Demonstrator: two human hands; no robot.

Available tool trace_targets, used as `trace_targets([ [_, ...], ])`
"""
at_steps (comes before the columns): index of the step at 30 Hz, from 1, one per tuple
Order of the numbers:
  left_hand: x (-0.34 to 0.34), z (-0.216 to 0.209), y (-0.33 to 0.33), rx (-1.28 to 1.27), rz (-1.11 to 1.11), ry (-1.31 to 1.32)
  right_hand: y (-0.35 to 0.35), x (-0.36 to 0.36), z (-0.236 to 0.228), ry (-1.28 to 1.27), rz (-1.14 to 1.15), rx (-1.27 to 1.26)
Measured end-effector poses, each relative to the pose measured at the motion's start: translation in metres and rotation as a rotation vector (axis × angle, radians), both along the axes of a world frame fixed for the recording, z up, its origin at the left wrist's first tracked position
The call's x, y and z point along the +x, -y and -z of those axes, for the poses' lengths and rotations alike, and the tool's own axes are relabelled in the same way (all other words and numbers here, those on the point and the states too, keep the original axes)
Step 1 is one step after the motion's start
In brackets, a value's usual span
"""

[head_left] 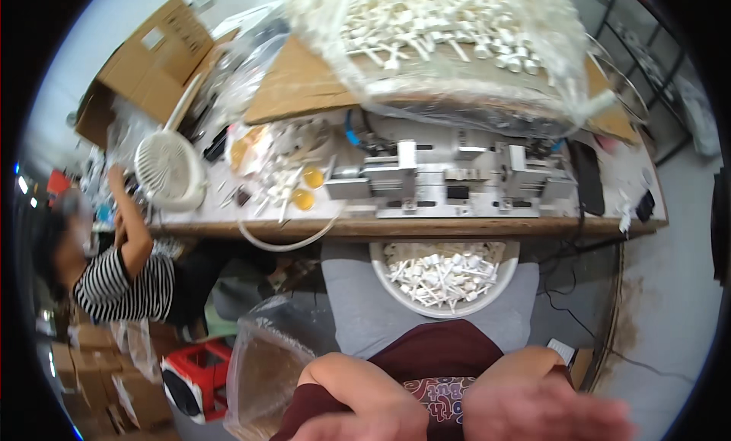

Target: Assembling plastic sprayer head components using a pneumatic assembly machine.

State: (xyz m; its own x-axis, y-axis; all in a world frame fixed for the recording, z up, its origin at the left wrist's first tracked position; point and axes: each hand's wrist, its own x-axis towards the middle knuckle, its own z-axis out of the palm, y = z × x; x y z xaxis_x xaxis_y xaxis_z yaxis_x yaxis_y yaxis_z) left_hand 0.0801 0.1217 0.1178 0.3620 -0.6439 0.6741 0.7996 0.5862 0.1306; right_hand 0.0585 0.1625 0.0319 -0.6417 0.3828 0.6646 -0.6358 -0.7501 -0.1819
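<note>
My left hand is raised close at the bottom edge, in front of my dark red shirt. Its fingers are cut off by the frame. My right hand is also close to the view at the lower right, blurred by motion, with its fingers stretched out to the right and nothing visible in it. Beyond both hands, a white basin of small white plastic stemmed pieces rests on my lap, touched by neither hand.
A metal clamping fixture stands on the table under a plastic-covered heap of white pieces. A white fan and yellow round pieces lie leftward. A person in a striped shirt sits left, near a red stool and plastic-lined box.
</note>
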Motion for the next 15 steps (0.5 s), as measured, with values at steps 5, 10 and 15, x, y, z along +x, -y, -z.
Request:
trace_targets([
  [5,0.030,-0.012,-0.015,-0.016,0.779,-0.228,-0.013,0.013,-0.092,-0.083,-0.501,0.068],
  [10,-0.009,-0.023,-0.024,-0.593,1.651,-1.532,0.000,-0.010,-0.064,-0.106,-0.524,0.294],
  [15,0.031,-0.005,-0.012,-0.100,2.344,-1.688,-0.003,-0.046,-0.036,-0.213,-0.448,0.756],
])
